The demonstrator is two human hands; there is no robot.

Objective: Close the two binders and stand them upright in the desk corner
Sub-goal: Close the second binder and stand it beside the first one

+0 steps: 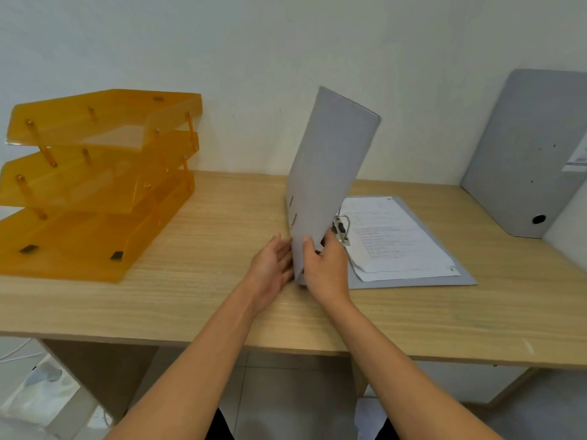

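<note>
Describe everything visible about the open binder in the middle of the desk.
The open binder is pale grey, card-like, with a metal lever-arch mechanism holding white printed pages. Its back cover lies flat on the wooden desk; the front cover is raised almost upright, half closed. The right hand pinches the cover's near edge; the left hand rests open against it.

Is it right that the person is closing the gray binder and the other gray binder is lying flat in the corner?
Not quite. The person is closing the gray binder with both hands, but the other gray binder is not lying flat: the head view shows it already standing upright in the desk corner, leaning a little.
</note>
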